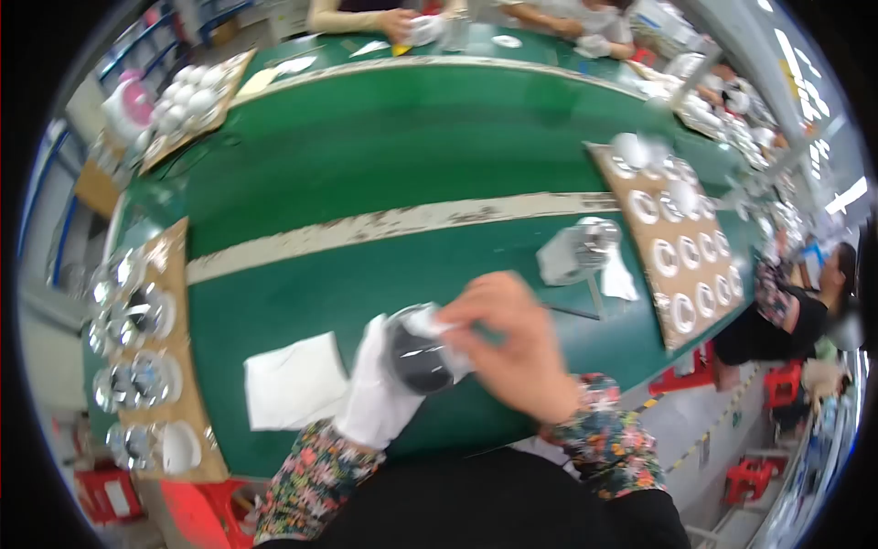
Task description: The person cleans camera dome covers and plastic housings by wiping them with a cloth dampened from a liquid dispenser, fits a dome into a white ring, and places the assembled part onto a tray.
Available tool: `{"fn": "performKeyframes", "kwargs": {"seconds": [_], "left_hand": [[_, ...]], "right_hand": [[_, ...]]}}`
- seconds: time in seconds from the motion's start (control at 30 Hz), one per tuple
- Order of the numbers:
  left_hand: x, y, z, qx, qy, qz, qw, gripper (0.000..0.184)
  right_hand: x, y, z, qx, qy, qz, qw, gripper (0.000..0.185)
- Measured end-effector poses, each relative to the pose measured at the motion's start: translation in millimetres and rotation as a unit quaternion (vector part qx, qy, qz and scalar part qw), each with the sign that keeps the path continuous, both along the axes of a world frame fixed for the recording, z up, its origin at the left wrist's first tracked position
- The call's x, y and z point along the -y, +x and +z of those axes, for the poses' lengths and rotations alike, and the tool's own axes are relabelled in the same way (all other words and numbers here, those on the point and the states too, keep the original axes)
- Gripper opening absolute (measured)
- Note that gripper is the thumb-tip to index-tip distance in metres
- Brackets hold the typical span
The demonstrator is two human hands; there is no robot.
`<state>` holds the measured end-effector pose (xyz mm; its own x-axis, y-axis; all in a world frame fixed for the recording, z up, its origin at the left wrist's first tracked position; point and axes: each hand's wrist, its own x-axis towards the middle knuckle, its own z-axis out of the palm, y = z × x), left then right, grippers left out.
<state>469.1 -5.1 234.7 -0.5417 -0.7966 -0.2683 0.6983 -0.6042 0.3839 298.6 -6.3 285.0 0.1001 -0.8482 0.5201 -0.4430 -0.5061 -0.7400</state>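
Dark round piece (pixel 419 355), partly hidden behind blurred right hand (pixel 508 343)

Right hand (pixel 503 343) motion-blurred, its fingertips smeared against the small white material (pixel 423 322) at the rim of the dark round piece (pixel 419 355); exact contact not readable. Underside of the piece hidden, as are the gloved left hand's (pixel 373 389) fingertips behind it. Far-side workers (pixel 389 18) cut off by the top edge, upper-right white parts (pixel 681 197) blurred
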Motion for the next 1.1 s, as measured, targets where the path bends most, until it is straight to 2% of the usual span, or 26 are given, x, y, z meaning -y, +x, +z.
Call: {"fn": "performKeyframes", "kwargs": {"seconds": [0.03,0.07,0.13,0.17,0.2,0.23,0.27,0.33,0.47,0.53,0.6,0.63,0.67,0.7,0.77,0.8,0.83,0.9,0.93,1.0,1.03,1.07,1.1], "left_hand": [[0.1,0.4,-3.2,-0.012,0.019,-0.004,1.000,0.055],[-0.7,2.2,-9.2,-0.043,0.033,-0.014,0.998,0.055],[0.8,2.3,-19.3,-0.039,-0.017,0.012,0.999,0.058],[9.9,3.2,-27.1,-0.176,-0.085,-0.042,0.980,0.058],[5.4,2.5,-16.3,-0.105,-0.037,-0.011,0.994,0.059],[9.4,13.1,-25.2,-0.027,-0.051,-0.014,0.998,0.060],[12.6,19.9,-14.7,-0.039,0.076,-0.025,0.996,0.054],[17.7,25.2,-5.4,-0.049,0.179,-0.051,0.981,0.048],[23.9,29.7,-8.8,-0.064,0.099,-0.108,0.987,0.049],[22.3,30.1,-8.1,-0.042,0.082,-0.085,0.992,0.049],[15.4,19.7,-2.9,0.013,0.085,-0.011,0.996,0.051],[14.6,20.7,-7.8,0.122,-0.019,-0.007,0.992,0.052],[13.8,21.5,-12.7,0.239,-0.112,0.003,0.964,0.054],[13.5,31.1,-29.0,0.419,-0.301,-0.022,0.856,0.059],[13.3,29.7,-30.6,0.472,-0.332,0.020,0.816,0.075],[10.9,18.7,-17.2,0.358,-0.180,0.083,0.913,0.085],[4.4,11.1,-16.0,0.447,-0.249,0.102,0.853,0.092],[-8.8,-3.5,-13.1,0.633,-0.343,0.151,0.678,0.107],[-7.4,-0.8,-9.7,0.639,-0.314,0.137,0.689,0.106],[-11.8,-6.5,1.1,0.563,-0.290,0.180,0.753,0.099],[-4.0,3.2,3.8,0.447,-0.188,0.135,0.864,0.095],[9.8,15.5,9.8,0.314,-0.078,0.082,0.943,0.092],[8.4,12.9,5.5,0.275,-0.055,0.095,0.955,0.081]], "right_hand": [[-2.2,1.1,1.7,-0.008,0.021,0.027,0.999,0.020],[-2.6,5.2,-0.2,-0.034,-0.029,0.019,0.999,0.018],[-10.3,11.1,-5.4,-0.057,-0.081,-0.002,0.995,0.012],[-15.0,12.7,-5.8,-0.072,-0.088,0.006,0.994,0.011],[-19.7,16.2,-9.8,-0.078,-0.116,0.000,0.990,0.013],[-24.9,18.7,-8.4,-0.106,-0.147,-0.009,0.983,0.017],[-28.2,21.1,-9.6,-0.098,-0.159,-0.012,0.982,0.018],[-33.4,22.2,-10.6,-0.089,-0.186,-0.007,0.979,0.019],[-34.5,15.4,-20.2,-0.100,-0.227,0.024,0.968,0.017],[-34.8,12.5,-23.9,-0.104,-0.245,0.031,0.963,0.017],[-31.3,8.2,-26.0,-0.097,-0.266,0.027,0.959,0.016],[-29.8,6.6,-27.2,-0.095,-0.268,0.023,0.958,0.016],[-28.3,4.0,-28.4,-0.095,-0.270,0.018,0.958,0.016],[-27.4,2.0,-30.0,-0.093,-0.270,0.012,0.958,0.016],[-21.3,-3.7,-35.6,-0.095,-0.277,-0.012,0.956,0.019],[-17.5,-8.1,-38.5,-0.097,-0.279,-0.022,0.955,0.019],[-14.3,-13.0,-39.5,-0.100,-0.281,-0.031,0.954,0.020],[-1.4,-20.4,-39.5,-0.108,-0.280,-0.055,0.952,0.020],[6.0,-21.6,-41.4,-0.096,-0.279,-0.061,0.954,0.020],[13.3,-20.0,-42.7,-0.042,-0.270,-0.071,0.959,0.018],[12.9,-20.7,-42.5,-0.031,-0.261,-0.061,0.963,0.018],[11.8,-22.3,-42.9,-0.020,-0.251,-0.054,0.966,0.017],[10.9,-24.4,-43.3,-0.009,-0.240,-0.047,0.970,0.017]]}}
